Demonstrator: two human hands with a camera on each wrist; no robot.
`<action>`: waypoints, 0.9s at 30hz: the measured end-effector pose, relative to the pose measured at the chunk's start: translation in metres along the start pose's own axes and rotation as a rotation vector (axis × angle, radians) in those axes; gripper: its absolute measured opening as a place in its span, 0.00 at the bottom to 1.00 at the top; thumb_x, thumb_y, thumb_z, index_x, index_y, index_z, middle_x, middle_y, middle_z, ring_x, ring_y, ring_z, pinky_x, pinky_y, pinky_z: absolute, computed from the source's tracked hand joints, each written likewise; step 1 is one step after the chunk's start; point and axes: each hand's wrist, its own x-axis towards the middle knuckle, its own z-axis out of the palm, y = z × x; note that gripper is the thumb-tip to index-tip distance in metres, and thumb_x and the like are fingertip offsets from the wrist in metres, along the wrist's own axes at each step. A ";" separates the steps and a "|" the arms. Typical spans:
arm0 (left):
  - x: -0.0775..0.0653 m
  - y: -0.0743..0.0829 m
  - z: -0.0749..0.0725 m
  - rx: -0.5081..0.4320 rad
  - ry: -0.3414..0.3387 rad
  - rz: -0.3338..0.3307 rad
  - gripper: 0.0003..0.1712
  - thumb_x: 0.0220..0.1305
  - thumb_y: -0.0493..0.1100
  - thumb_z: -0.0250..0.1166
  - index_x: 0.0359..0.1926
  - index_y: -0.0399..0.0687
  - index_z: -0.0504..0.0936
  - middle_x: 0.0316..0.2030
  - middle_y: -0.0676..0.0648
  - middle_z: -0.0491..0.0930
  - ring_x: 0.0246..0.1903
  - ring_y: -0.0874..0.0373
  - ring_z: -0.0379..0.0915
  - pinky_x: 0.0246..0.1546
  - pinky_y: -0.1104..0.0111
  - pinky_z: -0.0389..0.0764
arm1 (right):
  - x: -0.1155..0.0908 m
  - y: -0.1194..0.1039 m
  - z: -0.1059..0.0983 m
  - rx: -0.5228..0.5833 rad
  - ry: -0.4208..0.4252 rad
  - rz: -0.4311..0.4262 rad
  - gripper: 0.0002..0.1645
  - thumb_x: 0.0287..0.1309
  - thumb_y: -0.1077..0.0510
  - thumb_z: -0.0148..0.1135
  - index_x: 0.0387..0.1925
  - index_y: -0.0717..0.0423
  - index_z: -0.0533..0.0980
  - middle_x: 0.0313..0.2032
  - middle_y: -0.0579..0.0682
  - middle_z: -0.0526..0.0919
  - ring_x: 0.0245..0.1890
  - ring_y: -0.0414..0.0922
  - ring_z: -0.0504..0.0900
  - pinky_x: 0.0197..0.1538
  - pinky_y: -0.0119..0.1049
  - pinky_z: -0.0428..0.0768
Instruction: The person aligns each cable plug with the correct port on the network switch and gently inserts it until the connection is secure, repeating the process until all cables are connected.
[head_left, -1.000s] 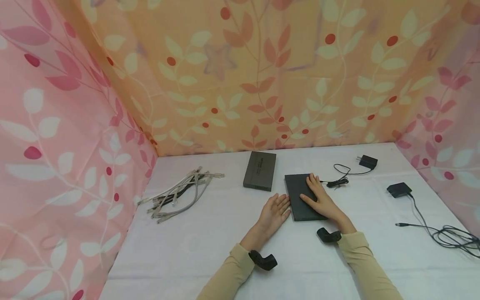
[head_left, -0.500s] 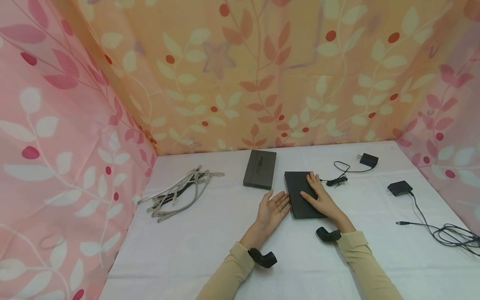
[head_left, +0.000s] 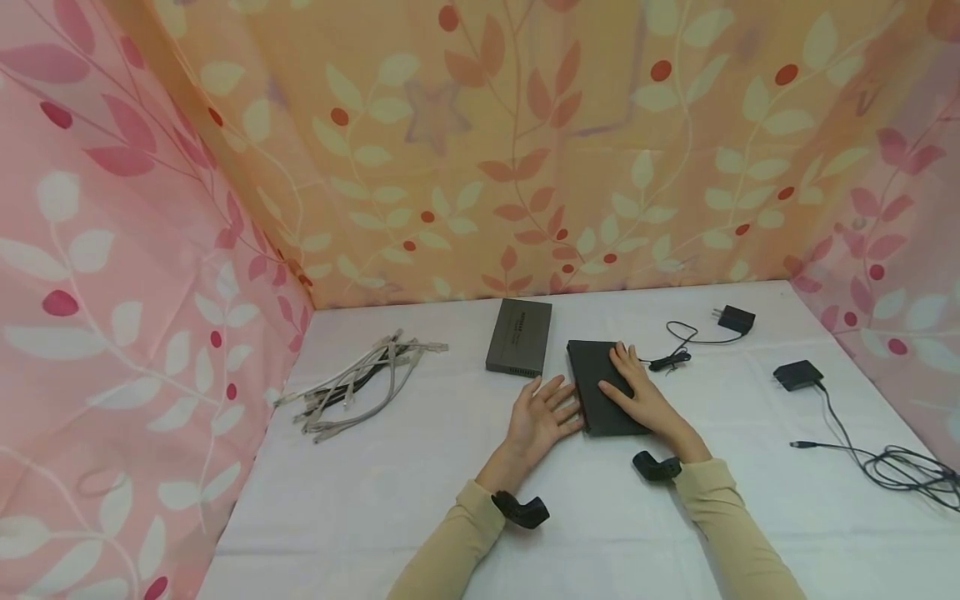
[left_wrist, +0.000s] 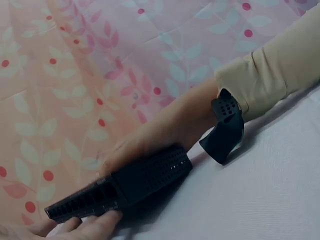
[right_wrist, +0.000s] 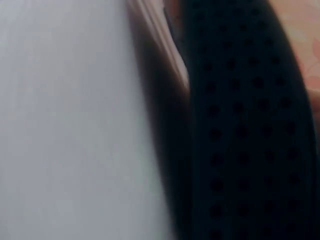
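A flat black network switch (head_left: pixel 600 400) lies on the white table, in front of the person. My right hand (head_left: pixel 643 402) rests on its top with the fingers spread. Beside the switch's left edge, my left hand (head_left: pixel 542 422) lies palm upward, its fingers loosely extended. In the left wrist view, the fingers (left_wrist: pixel 102 225) of that hand touch the lower edge of the switch (left_wrist: pixel 150 175), under its row of ports. A dark perforated surface (right_wrist: pixel 245 130) fills much of the right wrist view, too close to identify.
A second, grey network switch (head_left: pixel 519 337) stands behind. Several grey and black network cables (head_left: pixel 367 387) lie in a heap at left. Two power adapters are at right: one (head_left: pixel 736 320) whose cord reaches the black switch, another (head_left: pixel 798 375) with a coiled cord (head_left: pixel 907 475).
The left hand has rolled slightly palm-up and its fingers have spread a little beside the black switch. The right hand stays resting on top.
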 end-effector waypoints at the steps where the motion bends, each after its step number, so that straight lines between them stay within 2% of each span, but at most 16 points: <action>1: 0.000 0.000 0.000 -0.007 -0.008 0.002 0.41 0.68 0.62 0.39 0.72 0.43 0.44 0.69 0.38 0.51 0.67 0.37 0.46 0.64 0.44 0.52 | -0.001 -0.001 -0.002 -0.011 -0.001 -0.003 0.44 0.63 0.47 0.54 0.70 0.61 0.47 0.71 0.60 0.39 0.71 0.58 0.31 0.64 0.65 0.37; 5: -0.001 0.000 0.003 -0.024 -0.047 0.003 0.44 0.66 0.64 0.44 0.72 0.45 0.43 0.69 0.38 0.51 0.67 0.38 0.47 0.64 0.45 0.52 | -0.009 -0.011 -0.007 -0.055 0.040 -0.014 0.38 0.64 0.48 0.54 0.68 0.63 0.55 0.70 0.64 0.47 0.70 0.63 0.41 0.63 0.65 0.45; 9: -0.001 0.002 0.004 -0.016 -0.055 0.007 0.41 0.68 0.63 0.40 0.72 0.45 0.44 0.69 0.37 0.50 0.67 0.37 0.47 0.63 0.45 0.53 | -0.018 -0.025 -0.010 -0.018 0.143 -0.012 0.29 0.64 0.51 0.54 0.62 0.61 0.66 0.66 0.64 0.59 0.66 0.64 0.55 0.61 0.64 0.56; 11: 0.000 0.004 0.004 -0.005 -0.055 0.017 0.41 0.68 0.62 0.38 0.72 0.45 0.43 0.69 0.36 0.50 0.67 0.37 0.48 0.63 0.45 0.53 | -0.022 -0.032 -0.012 0.056 0.186 0.009 0.26 0.66 0.51 0.52 0.61 0.59 0.68 0.64 0.61 0.64 0.65 0.60 0.60 0.61 0.60 0.59; 12: 0.000 0.005 0.004 -0.002 -0.053 0.022 0.41 0.68 0.62 0.38 0.72 0.45 0.43 0.69 0.36 0.49 0.67 0.37 0.48 0.63 0.44 0.53 | -0.025 -0.035 -0.014 0.103 0.206 0.027 0.25 0.66 0.51 0.51 0.60 0.58 0.69 0.63 0.59 0.66 0.65 0.55 0.62 0.62 0.54 0.62; 13: 0.000 0.006 0.005 0.000 -0.050 0.025 0.41 0.67 0.63 0.39 0.72 0.45 0.44 0.69 0.36 0.50 0.67 0.37 0.48 0.63 0.44 0.53 | -0.027 -0.038 -0.015 0.171 0.215 0.041 0.25 0.67 0.50 0.49 0.60 0.58 0.69 0.62 0.57 0.68 0.64 0.49 0.64 0.63 0.47 0.65; 15: 0.000 0.007 0.005 0.000 -0.048 0.025 0.42 0.67 0.63 0.40 0.72 0.45 0.44 0.69 0.35 0.50 0.67 0.38 0.48 0.63 0.45 0.53 | -0.031 -0.043 -0.018 0.374 0.214 0.048 0.26 0.69 0.51 0.46 0.61 0.61 0.66 0.61 0.55 0.70 0.61 0.41 0.69 0.61 0.35 0.68; 18: -0.001 0.008 0.005 -0.011 -0.041 0.016 0.43 0.66 0.65 0.41 0.72 0.45 0.44 0.68 0.35 0.50 0.67 0.38 0.49 0.63 0.45 0.53 | -0.036 -0.047 -0.019 0.786 0.121 0.011 0.27 0.72 0.53 0.39 0.62 0.67 0.63 0.57 0.53 0.75 0.55 0.37 0.75 0.54 0.26 0.73; 19: -0.001 0.007 0.005 -0.014 -0.040 0.012 0.43 0.66 0.65 0.41 0.72 0.45 0.45 0.68 0.35 0.50 0.67 0.38 0.48 0.63 0.45 0.53 | -0.038 -0.048 -0.019 0.930 0.061 0.002 0.26 0.72 0.54 0.36 0.62 0.68 0.63 0.55 0.53 0.77 0.53 0.38 0.76 0.53 0.28 0.74; 21: -0.001 0.007 0.005 -0.026 -0.036 0.005 0.43 0.66 0.65 0.40 0.72 0.45 0.45 0.68 0.35 0.51 0.67 0.38 0.48 0.64 0.45 0.53 | -0.041 -0.049 -0.019 1.144 -0.071 0.009 0.27 0.74 0.54 0.30 0.60 0.68 0.66 0.52 0.53 0.79 0.51 0.42 0.78 0.52 0.32 0.75; 24: -0.001 0.006 0.005 -0.031 -0.040 0.004 0.41 0.67 0.64 0.38 0.72 0.44 0.45 0.68 0.35 0.51 0.67 0.38 0.48 0.64 0.46 0.53 | -0.047 -0.052 -0.015 1.312 -0.247 0.056 0.30 0.74 0.53 0.23 0.56 0.63 0.71 0.51 0.55 0.79 0.52 0.45 0.78 0.54 0.34 0.75; 27: -0.001 0.006 0.005 -0.032 -0.049 0.015 0.42 0.67 0.65 0.38 0.72 0.44 0.44 0.68 0.35 0.51 0.67 0.38 0.48 0.63 0.45 0.53 | -0.052 -0.052 -0.010 1.434 -0.377 0.087 0.34 0.74 0.50 0.19 0.56 0.62 0.71 0.53 0.57 0.77 0.55 0.47 0.76 0.57 0.35 0.72</action>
